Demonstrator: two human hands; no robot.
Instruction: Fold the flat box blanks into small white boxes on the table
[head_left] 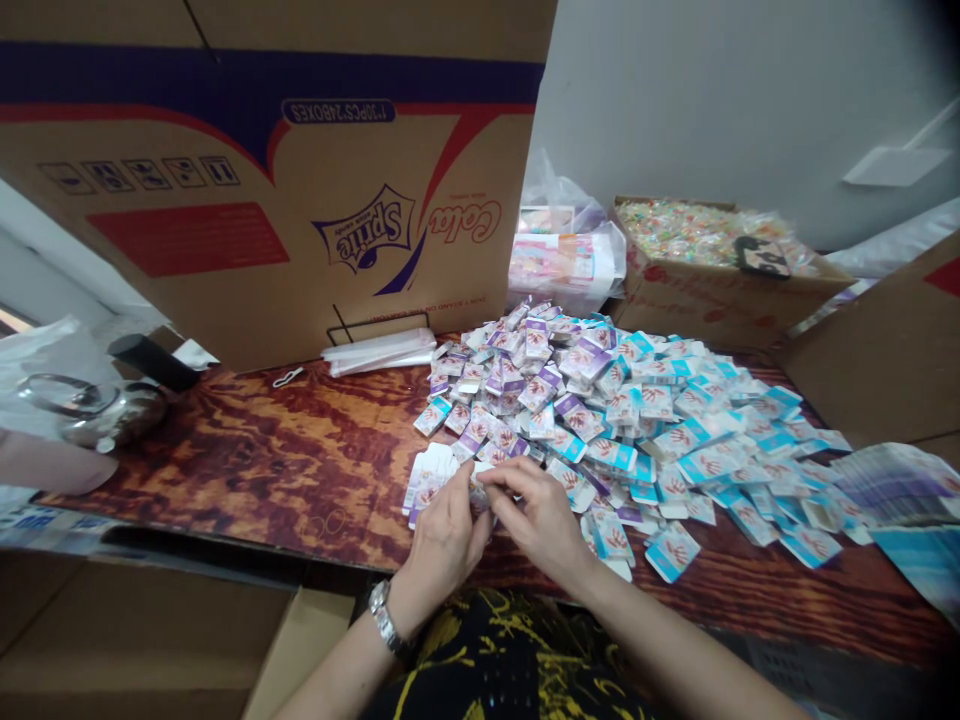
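My left hand (448, 525), with a metal watch at the wrist, is closed around a small printed carton (481, 480), mostly hidden by the fingers. From the right, my right hand (546, 525) pinches the carton's upper end between thumb and fingertips. Just beyond the left hand, flat white-and-purple carton blanks (429, 470) with white end flaps lie on the table. A big heap of small cartons (592, 385) in purple-and-white and blue-and-white spreads beyond and to the right of my hands.
A large cardboard box (300, 200) stands upside down at the back left. Behind the heap, an open carton (720, 290) holds many wrapped pieces. Clear plastic sleeves (380, 352) lie on the patterned table (300, 450). A metal kettle (112, 415) stands left; blank stacks (900, 485) lie right.
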